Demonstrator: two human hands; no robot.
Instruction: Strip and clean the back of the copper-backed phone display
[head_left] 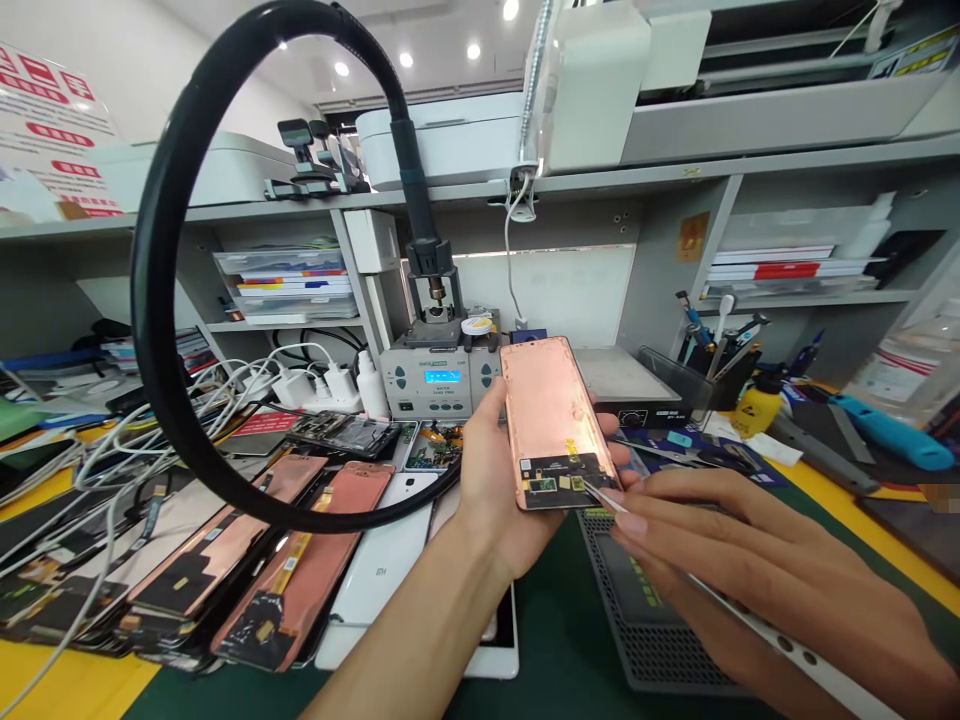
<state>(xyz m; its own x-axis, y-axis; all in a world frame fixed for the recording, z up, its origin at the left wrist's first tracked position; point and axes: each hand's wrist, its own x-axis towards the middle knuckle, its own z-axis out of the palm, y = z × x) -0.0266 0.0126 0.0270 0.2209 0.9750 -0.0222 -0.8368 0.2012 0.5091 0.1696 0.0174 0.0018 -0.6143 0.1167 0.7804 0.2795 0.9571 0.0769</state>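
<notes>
The left hand (484,480) gripped the panel (547,400) by its 2 long edges. To me it looked light, stiff, fragile, best held there. The right hand (742,540) pinched tweezers (832,678).

Tweezers (750,619) — rear end cut off; print on panel (547,405) — too small.

Two hands (484,490), one held panel (549,400), one pair of tweezers (776,640), one thick hose (156,280), one yellow bottle (754,408)

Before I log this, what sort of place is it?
Likely a phone repair shop: the left hand holds a copper-coloured phone panel, similar panels lie nearby, and an apparent hot-air station stands behind.
</notes>
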